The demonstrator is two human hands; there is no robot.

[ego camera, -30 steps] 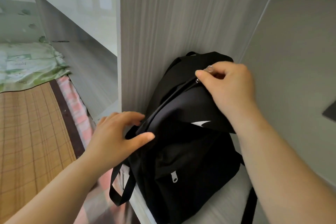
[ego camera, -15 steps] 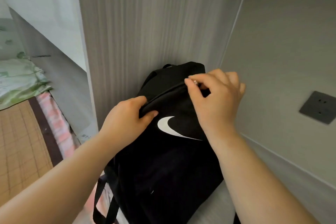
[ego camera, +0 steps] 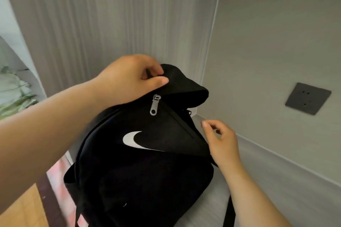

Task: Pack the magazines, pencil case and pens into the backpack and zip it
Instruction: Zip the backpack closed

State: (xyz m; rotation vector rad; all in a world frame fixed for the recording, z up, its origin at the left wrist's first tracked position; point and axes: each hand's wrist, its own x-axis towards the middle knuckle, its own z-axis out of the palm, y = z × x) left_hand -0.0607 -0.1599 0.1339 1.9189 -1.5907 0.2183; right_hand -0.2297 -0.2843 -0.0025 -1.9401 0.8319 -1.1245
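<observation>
A black backpack with a white swoosh stands upright on a grey desk surface, leaning toward the corner of two grey panels. My left hand pinches the fabric at the top of the backpack. A silver zipper pull hangs just below that hand. My right hand hovers by the backpack's right side next to the zipper track, fingers loosely curled, holding nothing. No magazines, pencil case or pens are in sight.
A dark wall socket sits on the right panel. A striped grey panel rises behind the backpack. At the left lie a green-patterned quilt and a bamboo mat. The backpack's straps hang over the desk edge.
My left hand has climbed from the backpack's left side to its top. My right hand has let go of the zipper pull and dropped to the right side. The view has shifted right.
</observation>
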